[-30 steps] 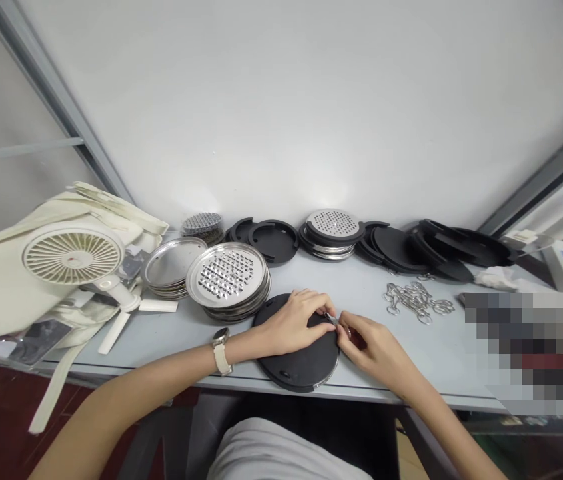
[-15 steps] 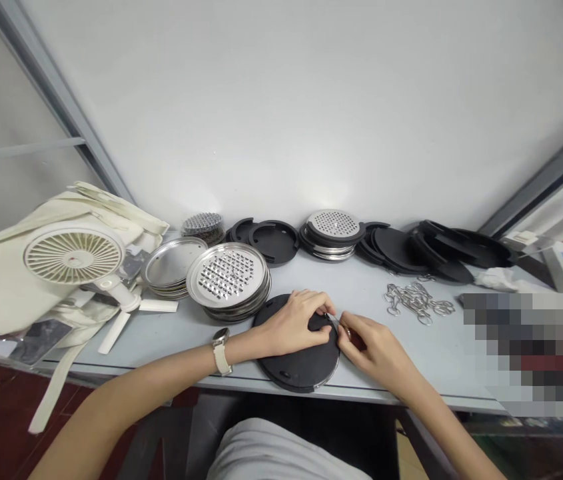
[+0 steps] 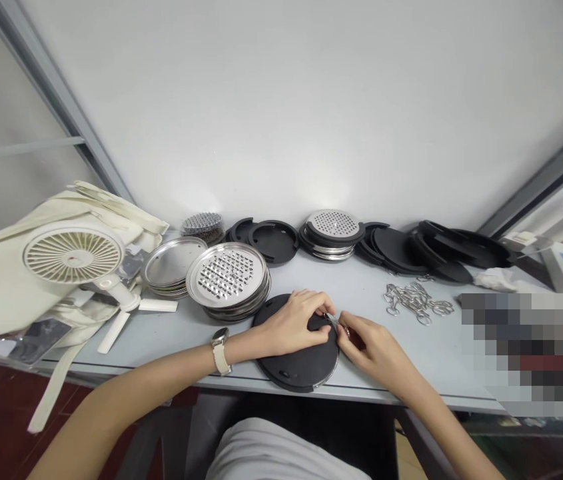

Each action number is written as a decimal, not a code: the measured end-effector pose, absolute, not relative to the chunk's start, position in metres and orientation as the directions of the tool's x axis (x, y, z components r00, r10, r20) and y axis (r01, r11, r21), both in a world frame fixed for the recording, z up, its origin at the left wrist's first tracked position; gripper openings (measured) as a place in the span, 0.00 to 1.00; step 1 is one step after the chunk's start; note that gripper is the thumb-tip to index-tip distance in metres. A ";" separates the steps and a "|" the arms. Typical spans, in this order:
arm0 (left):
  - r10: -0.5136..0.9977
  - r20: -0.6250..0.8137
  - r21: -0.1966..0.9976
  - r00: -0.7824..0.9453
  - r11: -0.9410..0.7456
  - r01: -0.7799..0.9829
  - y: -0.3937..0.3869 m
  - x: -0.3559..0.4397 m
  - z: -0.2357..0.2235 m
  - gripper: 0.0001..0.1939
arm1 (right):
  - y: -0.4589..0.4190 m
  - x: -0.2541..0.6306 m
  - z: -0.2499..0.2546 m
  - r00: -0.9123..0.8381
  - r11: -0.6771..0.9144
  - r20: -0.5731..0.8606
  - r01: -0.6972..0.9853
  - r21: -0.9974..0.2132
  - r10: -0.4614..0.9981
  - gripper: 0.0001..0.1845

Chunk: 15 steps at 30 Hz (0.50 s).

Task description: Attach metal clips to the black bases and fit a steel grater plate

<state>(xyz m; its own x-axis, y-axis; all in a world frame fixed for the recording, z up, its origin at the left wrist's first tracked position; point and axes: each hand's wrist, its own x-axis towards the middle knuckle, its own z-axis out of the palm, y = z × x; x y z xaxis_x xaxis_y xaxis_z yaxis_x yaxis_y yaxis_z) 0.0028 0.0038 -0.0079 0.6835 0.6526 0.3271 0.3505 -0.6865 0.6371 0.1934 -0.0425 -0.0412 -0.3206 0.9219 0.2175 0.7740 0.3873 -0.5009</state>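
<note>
"Comparing this moment with the earlier frame, what can be seen to have changed?"

"Very little. The left thumb is now held slightly lower, a little apart from the small metal piece (image 3: 332, 320). The black disc (image 3: 306, 363) has been kept in the same place, at the lower centre of the frame, flat on the desk (image 3: 441, 360)."

"And how are the grips held?"

"The left hand (image 3: 294, 325) is laid over the disc, its thumb and index finger apart. The metal piece is pinched between the closed fingertips of the right hand (image 3: 374, 347), at the disc's right edge."

"How is the disc finished?"

"In matt black, with small openings and a silvery edge exposed at lower right. To its upper left, a stack of metal graters (image 3: 228, 277) is seen; at right of centre, a heap of wire loops (image 3: 416, 300)."
</note>
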 end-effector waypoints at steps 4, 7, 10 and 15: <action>0.646 0.323 0.646 0.691 -0.685 0.338 0.004 0.003 -0.007 0.11 | -0.042 0.193 -0.042 -0.319 0.381 0.209 0.776 -0.502 0.924 0.12; 0.646 0.326 0.646 0.690 -0.685 0.337 0.004 0.002 -0.007 0.11 | -0.042 0.194 -0.042 -0.315 0.375 0.202 0.772 -0.514 0.927 0.12; 0.645 0.327 0.644 0.690 -0.687 0.337 0.003 0.002 -0.007 0.10 | -0.043 0.195 -0.042 -0.316 0.368 0.190 0.764 -0.530 0.930 0.12; 0.642 0.341 0.634 0.687 -0.697 0.336 0.003 0.002 -0.007 0.10 | -0.043 0.194 -0.040 -0.318 0.361 0.178 0.743 -0.564 0.931 0.14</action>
<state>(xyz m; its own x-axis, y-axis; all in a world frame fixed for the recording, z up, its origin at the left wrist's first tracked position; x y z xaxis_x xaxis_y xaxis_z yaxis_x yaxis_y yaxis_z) 0.0023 0.0028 -0.0066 0.6869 0.6416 0.3413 0.3361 -0.6969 0.6336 0.1944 -0.0427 -0.0402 -0.3182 0.9312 0.1776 0.7429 0.3613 -0.5636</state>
